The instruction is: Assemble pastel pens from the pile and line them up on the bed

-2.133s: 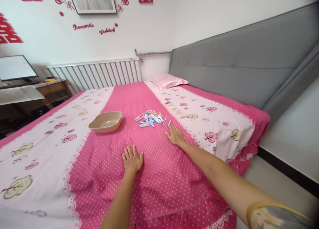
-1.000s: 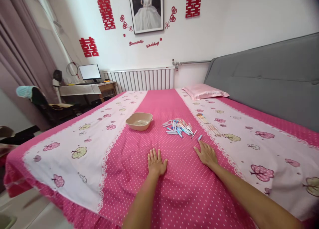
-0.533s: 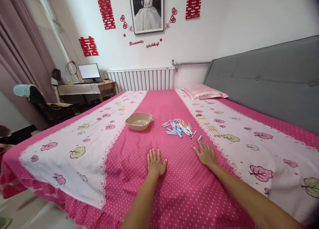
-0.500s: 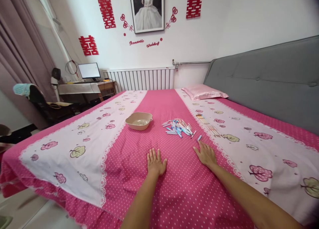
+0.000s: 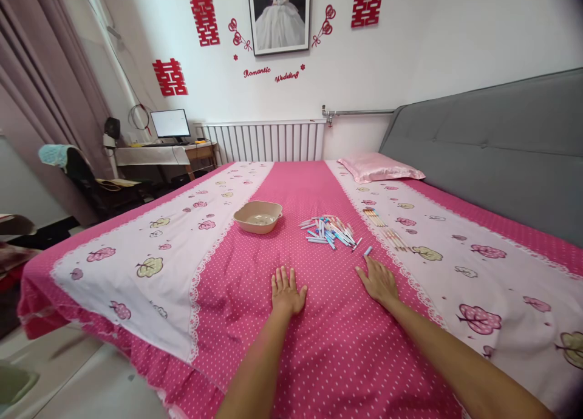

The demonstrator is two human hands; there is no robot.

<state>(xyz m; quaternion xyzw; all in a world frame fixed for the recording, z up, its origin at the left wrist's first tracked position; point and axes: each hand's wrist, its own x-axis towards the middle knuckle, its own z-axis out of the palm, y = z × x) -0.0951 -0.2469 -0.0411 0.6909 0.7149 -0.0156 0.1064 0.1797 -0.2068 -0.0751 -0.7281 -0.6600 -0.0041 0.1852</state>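
Observation:
My left hand (image 5: 288, 292) lies flat on the pink dotted bedspread (image 5: 337, 346), fingers spread, holding nothing. To its right, my right hand (image 5: 379, 279) rests on the cloth with its fingers apart, the fingertips close to a single light-blue pen or cap (image 5: 368, 251). Beyond both hands is a loose pile of white, blue and pink pens (image 5: 330, 231). A beige plastic basin (image 5: 258, 217) stands left of the pile, with nothing visible in it. Right of the pile, two small rows of pens lie side by side, one orange-toned (image 5: 374, 217) and one pale (image 5: 396, 240).
A pink pillow (image 5: 380, 167) lies at the far right of the bed beside the grey headboard (image 5: 492, 146). Behind the bed is a white radiator (image 5: 268, 141). At the far left are a desk with a monitor (image 5: 170, 124) and a dark chair (image 5: 79, 176).
The whole view has shifted slightly, so the room and bed appear a little further right. Both hands stay in place on the bedspread, and the pens and basin have not moved.

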